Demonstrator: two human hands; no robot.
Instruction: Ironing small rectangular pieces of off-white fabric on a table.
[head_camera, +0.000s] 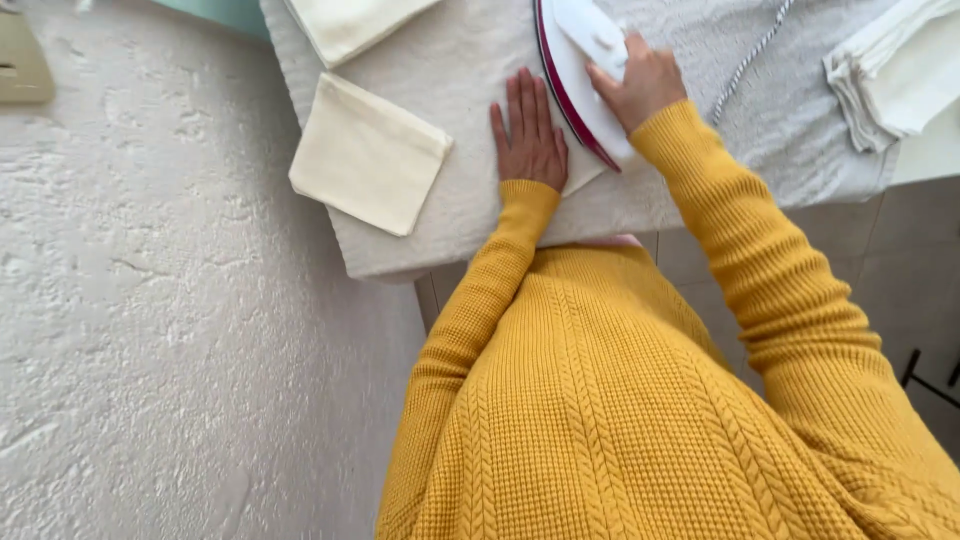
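Nearest the camera, the two mustard-yellow knitted sleeves (780, 290) run forward to the hands at the padded ironing surface (470, 215); the step in hand appears to be the pressing of a small cream cloth. The left hand (530, 135) lies flat, palm down, fingers extended and close together, pinning the cloth being pressed (583, 172) — only a pale corner of it shows, just beyond the wrist on the thumb side and partly under the iron. The right hand (645, 85) is wrapped about the handle of the white iron (580, 70), whose dark red rim runs just beside the left hand's fingers, near but apparently not touching; the soleplate is hidden, so contact with the cloth cannot be confirmed. As a judgement, the next move calls for gliding the iron across the cloth while the flat hand keeps clear of the hot edge. Outward of the left hand, well apart, lies a folded cream square (368, 155) overhanging the board's edge; beyond it, at the far edge, another folded cream piece (350, 25). Beyond the right hand, the striped cord (750, 55) trails away — farther out on that side sits a stack of folded cream cloths (895, 70); a textured white wall (150, 300) flanks the left.
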